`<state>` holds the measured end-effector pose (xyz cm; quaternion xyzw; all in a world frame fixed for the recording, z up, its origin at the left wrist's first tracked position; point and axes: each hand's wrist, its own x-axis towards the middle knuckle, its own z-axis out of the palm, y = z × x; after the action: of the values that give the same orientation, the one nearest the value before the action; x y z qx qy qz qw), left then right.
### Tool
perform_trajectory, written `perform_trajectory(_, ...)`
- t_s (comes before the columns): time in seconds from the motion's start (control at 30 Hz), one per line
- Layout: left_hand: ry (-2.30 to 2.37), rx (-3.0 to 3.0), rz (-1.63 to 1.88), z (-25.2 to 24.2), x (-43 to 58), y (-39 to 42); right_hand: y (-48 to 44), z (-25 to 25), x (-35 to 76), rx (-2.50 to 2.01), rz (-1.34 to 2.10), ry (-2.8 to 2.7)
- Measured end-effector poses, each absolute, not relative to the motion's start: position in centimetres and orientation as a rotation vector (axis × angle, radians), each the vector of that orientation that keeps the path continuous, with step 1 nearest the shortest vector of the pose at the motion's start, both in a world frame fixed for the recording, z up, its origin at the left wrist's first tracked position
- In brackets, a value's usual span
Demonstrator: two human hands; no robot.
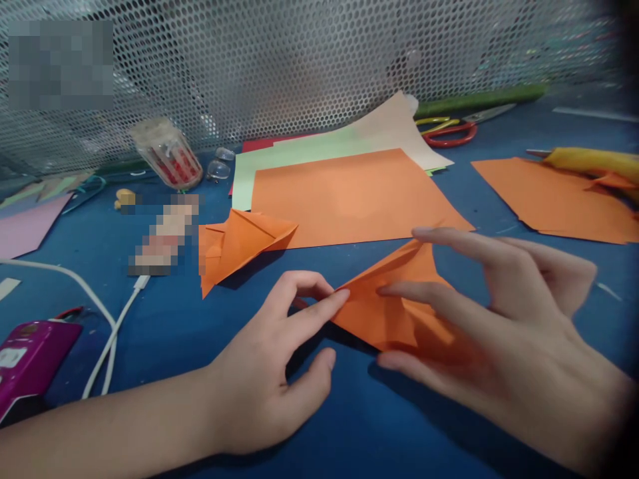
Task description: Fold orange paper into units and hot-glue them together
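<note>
A folded piece of orange paper [367, 313] rests on the blue table, with creases and a raised flap. At its left corner, my left hand [272, 362] grips the edge with the fingers, while the thumb stands apart. My right hand [524, 332] spreads over the paper's right side. One fingertip is at the top edge, another lies on the middle, and the thumb is by the lower edge. The right palm hides part of the sheet. Behind my left hand sits another folded orange paper piece [249, 239], pointed at its right end.
Flat orange sheets [344, 189] overlap light green and pale ones. Scissors [452, 133] lie behind, near a perforated metal screen [279, 66]. To the right are more orange paper [544, 199] and a yellow tool [594, 163]. A clear jar [172, 156], white cable [117, 326] and purple object [37, 352] are left.
</note>
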<state>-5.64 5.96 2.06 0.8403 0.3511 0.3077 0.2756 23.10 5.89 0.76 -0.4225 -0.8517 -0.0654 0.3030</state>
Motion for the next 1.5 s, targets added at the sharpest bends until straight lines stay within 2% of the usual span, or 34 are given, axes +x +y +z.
perform_trajectory(0.2,1.012,2.304,0.924,2.1,-5.4,6.0,6.5,0.9,23.6,-1.083,-0.192,-2.103)
perform_trajectory(0.4,0.995,2.508,0.911,2.2,-5.1,6.4,9.1,1.1,25.4,-0.637,-0.206,-2.572)
perform_trajectory(0.53,1.007,2.681,0.827,2.6,-5.1,6.6,11.1,1.7,26.4,-0.429,-0.147,-2.684)
perform_trajectory(0.67,0.895,2.765,0.793,2.8,-5.4,6.9,12.0,1.7,26.7,-0.5,0.058,-2.653)
perform_trajectory(0.87,0.706,2.806,0.85,2.4,-5.5,7.0,12.3,2.3,26.2,-0.483,0.129,-2.604)
perform_trajectory(1.07,0.651,2.828,0.623,3.7,-5.6,7.1,12.9,3.1,25.8,-0.454,0.386,-2.609)
perform_trajectory(1.23,0.614,2.848,0.596,4.0,-5.4,7.1,12.0,2.4,26.1,-0.574,0.65,-2.465)
perform_trajectory(1.5,0.528,2.887,0.488,3.9,-5.9,6.7,11.5,2.2,25.5,-0.707,0.639,-2.448)
